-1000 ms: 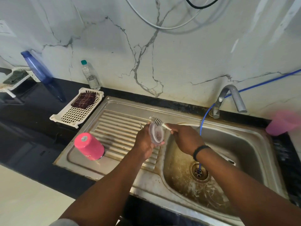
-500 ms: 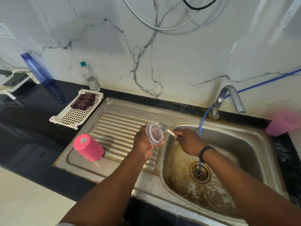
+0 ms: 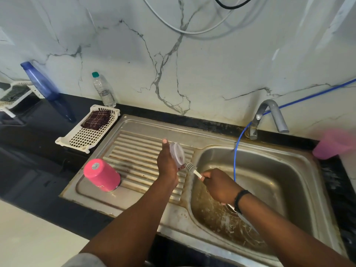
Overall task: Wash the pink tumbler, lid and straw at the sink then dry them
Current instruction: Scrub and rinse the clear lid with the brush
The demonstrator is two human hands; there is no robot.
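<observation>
My left hand (image 3: 166, 162) holds the clear round lid (image 3: 177, 154) upright on its edge over the ribbed drainboard, thumb pointing up. A small bottle brush (image 3: 190, 168) is gripped by its white handle in my right hand (image 3: 219, 185), and its bristles touch the lid's lower edge beside the basin. The pink tumbler (image 3: 101, 175) stands upside down on the drainboard's left end. I cannot see the straw.
The steel sink (image 3: 269, 170) has a grey tap (image 3: 269, 114) and a blue hose (image 3: 236, 157) hanging into the basin. A white basket (image 3: 84, 138) with a dark cloth, a blue bottle (image 3: 41, 83), a clear water bottle (image 3: 104, 91) and a pink mug (image 3: 335, 144) sit on the black counter.
The brush has dropped from the lid's top edge to its lower edge. My left hand has turned the lid more upright. My right hand moved down and toward me.
</observation>
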